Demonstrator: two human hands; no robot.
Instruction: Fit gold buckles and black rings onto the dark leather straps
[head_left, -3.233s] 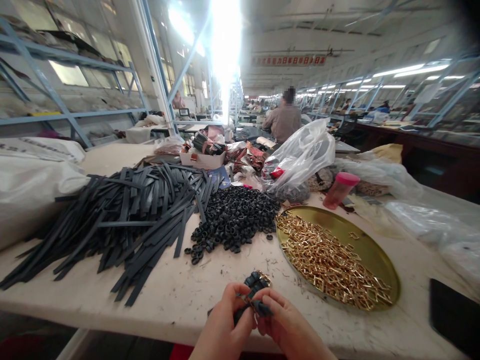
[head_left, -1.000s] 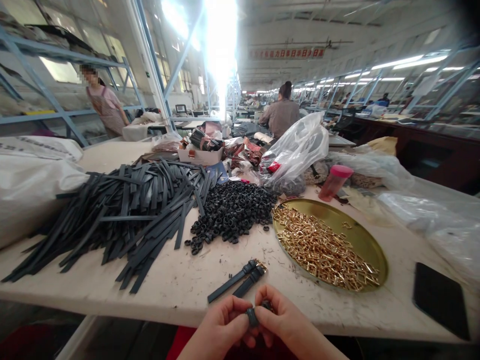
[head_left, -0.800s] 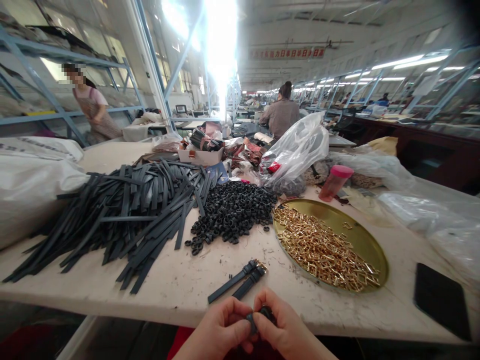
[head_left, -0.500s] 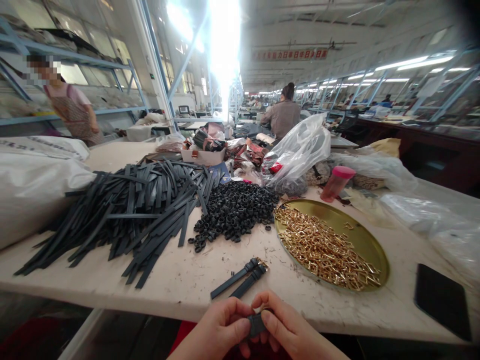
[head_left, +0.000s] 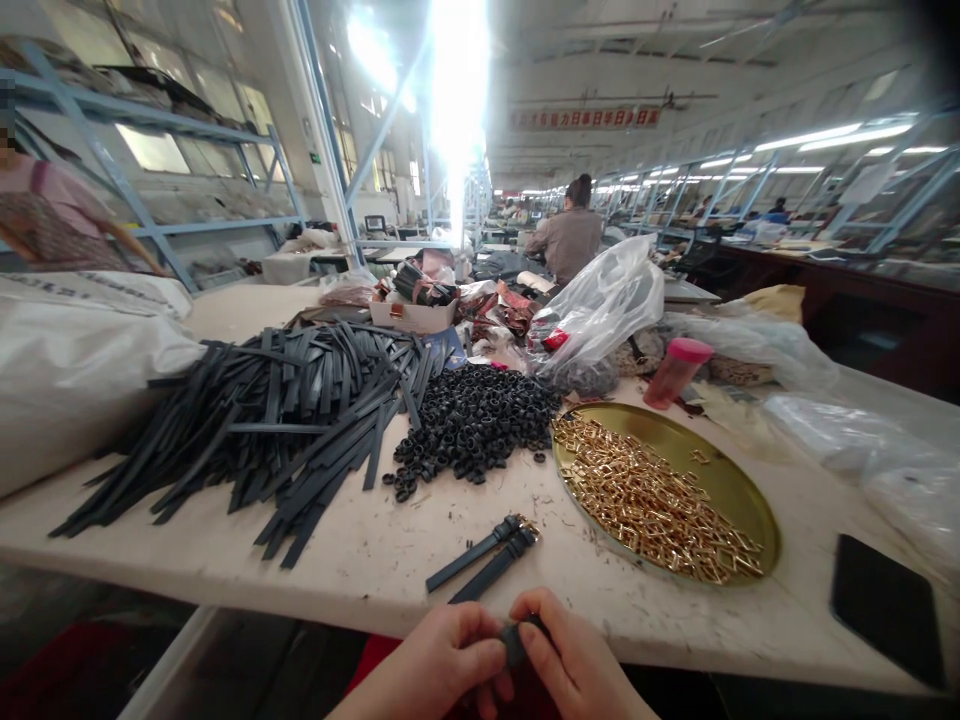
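Note:
Low at the table's front edge, my left hand and my right hand pinch one dark leather strap between thumbs and fingers. Most of this strap is hidden by the fingers. Just beyond them lie two finished straps with gold buckles. Farther off is a heap of small black strap loops. To its left spreads a big pile of dark leather strips. A round gold tray on the right carries many gold buckles.
A black flat slab lies at the right edge. Behind the tray stand a pink-lidded jar and clear plastic bags. A white sack fills the left side. One person is at far left, another sits ahead.
My hands still grip the strap; less of it shows between them now. The person at left has moved farther left. The whole view has shifted slightly.

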